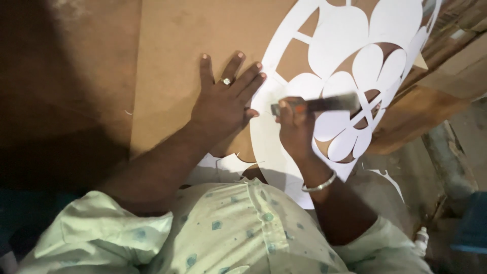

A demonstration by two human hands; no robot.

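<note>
White stencil [324,45] – L hand [225,101] flat, R hand [297,127] grips knife [317,104].

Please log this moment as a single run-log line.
left hand: flat on brown board, open | right hand: grip shut on cutting tool | white paper stencil: lying on board

Left hand [225,101] flat on brown board [172,45], right hand [297,127] gripping blurred tool [324,104] over white cut-out stencil [345,35].
</note>
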